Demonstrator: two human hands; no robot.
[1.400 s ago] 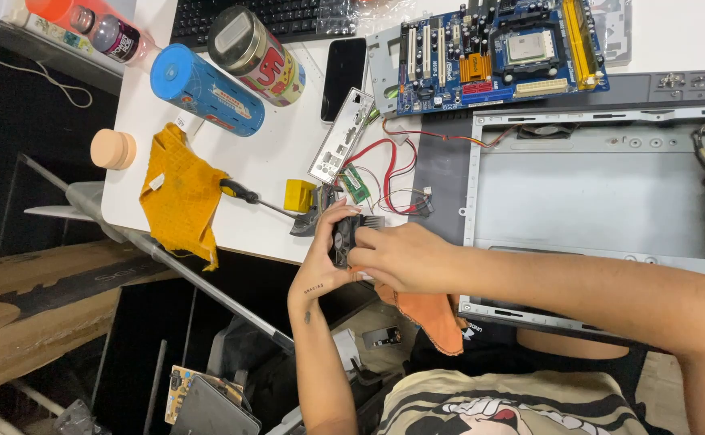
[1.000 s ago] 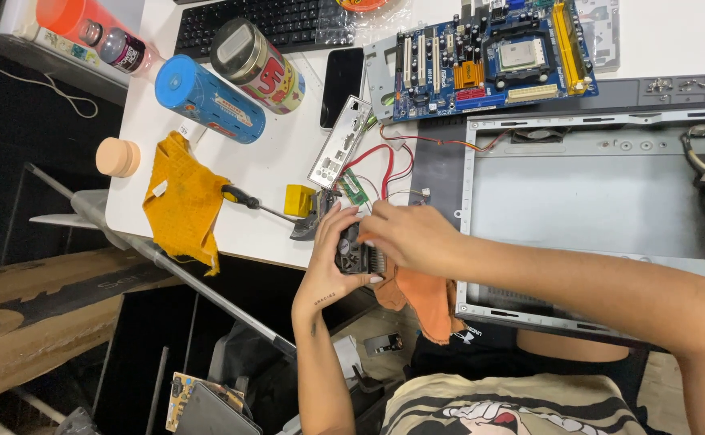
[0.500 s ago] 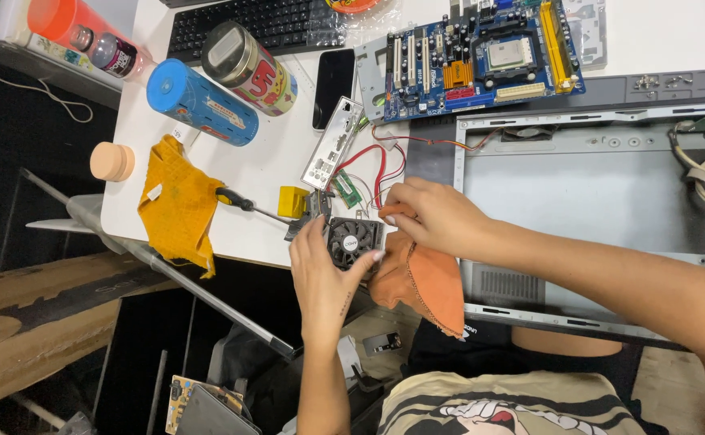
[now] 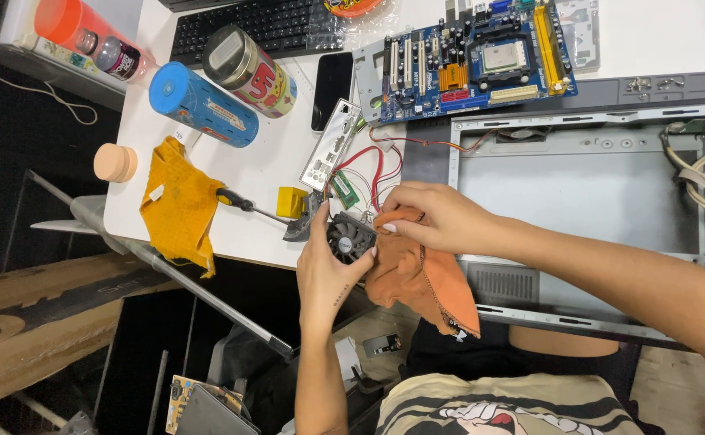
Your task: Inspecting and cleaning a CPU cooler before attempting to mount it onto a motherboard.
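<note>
My left hand [image 4: 330, 270] holds a small black cooling fan [image 4: 350, 236] at the table's front edge, its blades facing up. My right hand [image 4: 433, 217] grips an orange cloth [image 4: 421, 278] and presses a corner of it against the fan's right side. The rest of the cloth hangs down over my lap. Thin red and white wires [image 4: 376, 173] run from the fan area up toward the table.
An open grey computer case [image 4: 578, 189] lies right, a blue motherboard [image 4: 473, 52] behind it. A screwdriver [image 4: 243, 205], yellow cloth [image 4: 179, 201], metal backplate [image 4: 330, 145], black phone [image 4: 333, 79], blue canister [image 4: 203, 105], tin can [image 4: 248, 68] and keyboard [image 4: 248, 24] sit on the white table.
The fan was covered by both hands and the cloth. Now the right hand has drawn the cloth to the right, and the fan's face is uncovered in the left hand.
</note>
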